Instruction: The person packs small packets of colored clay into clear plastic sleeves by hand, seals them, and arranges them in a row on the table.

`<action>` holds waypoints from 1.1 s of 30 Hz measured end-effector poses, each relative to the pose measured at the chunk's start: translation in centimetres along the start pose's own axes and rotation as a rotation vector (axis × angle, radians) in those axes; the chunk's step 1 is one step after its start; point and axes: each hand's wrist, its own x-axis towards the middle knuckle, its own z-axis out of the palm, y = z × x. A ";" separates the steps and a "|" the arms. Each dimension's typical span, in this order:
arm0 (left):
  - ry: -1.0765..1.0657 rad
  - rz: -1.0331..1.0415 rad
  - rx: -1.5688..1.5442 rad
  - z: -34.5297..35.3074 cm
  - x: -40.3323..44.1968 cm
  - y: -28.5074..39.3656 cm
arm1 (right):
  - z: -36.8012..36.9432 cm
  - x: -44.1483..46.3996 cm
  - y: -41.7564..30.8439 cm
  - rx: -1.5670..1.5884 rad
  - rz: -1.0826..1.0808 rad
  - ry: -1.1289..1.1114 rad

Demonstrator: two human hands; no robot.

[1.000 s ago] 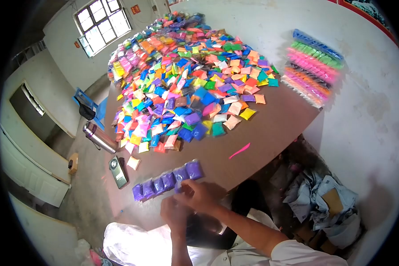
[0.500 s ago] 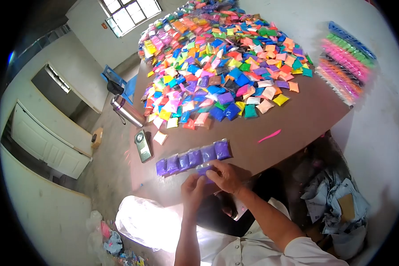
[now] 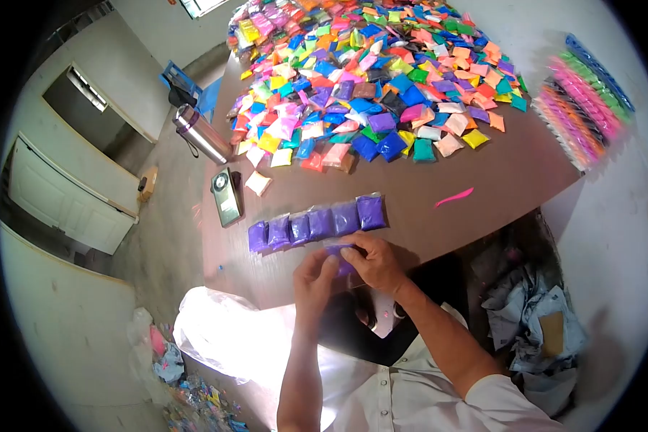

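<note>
My left hand (image 3: 313, 279) and my right hand (image 3: 374, 263) are both closed on one small purple packet (image 3: 345, 267) at the table's near edge. The thumbs press on its face, and the fingers cover much of it. Just beyond my hands, a slightly slanted row of several purple packets (image 3: 321, 224) in clear plastic lies side by side on the brown table (image 3: 410, 205). What fills the packets is soft-looking, but I cannot make out its kind.
A large heap of colourful packets (image 3: 381, 93) covers the far table. At the left stand a metal flask (image 3: 203, 135) and a dark phone-like device (image 3: 227, 197). A pink plastic tool (image 3: 454, 197) lies right. Bundled coloured strips (image 3: 583, 104) sit far right; torn wrappers (image 3: 536, 324) lie below.
My view has tipped downward, so the table and heap appear higher. Both hands stay on the purple packet, with only slight finger movement.
</note>
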 end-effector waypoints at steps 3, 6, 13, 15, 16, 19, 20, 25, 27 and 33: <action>-0.003 0.041 0.010 -1.0 0.3 -1.3 | 0.2 0.2 0.1 -0.081 -0.055 -0.009; 0.028 0.113 -0.052 -1.6 0.6 -3.0 | 0.1 0.2 -1.5 -0.088 0.015 -0.087; 0.079 0.047 -0.035 -1.4 0.3 -1.6 | 0.6 0.2 -0.5 -0.057 -0.026 -0.084; 0.091 -0.016 -0.034 -1.3 0.4 -1.6 | 0.5 0.0 -0.6 -0.040 0.011 -0.058; 0.091 -0.017 -0.036 -1.3 0.4 -1.6 | 0.5 0.0 -0.3 -0.042 0.012 -0.059; 0.086 0.004 -0.068 -1.2 0.5 -1.7 | 0.3 0.0 0.4 -0.079 -0.052 -0.069; 0.085 0.034 -0.041 -1.3 0.6 -2.1 | 0.4 -0.1 0.4 -0.105 -0.076 -0.065; 0.117 0.127 0.049 -1.0 0.5 -2.2 | 0.3 0.2 -1.6 -0.158 -0.097 -0.076; 0.161 0.152 0.005 -0.8 0.4 -2.5 | 0.3 0.3 -2.4 -0.147 -0.048 -0.108; 0.162 0.087 0.158 -0.5 0.3 -1.5 | 0.6 0.1 -0.5 -0.074 -0.081 -0.003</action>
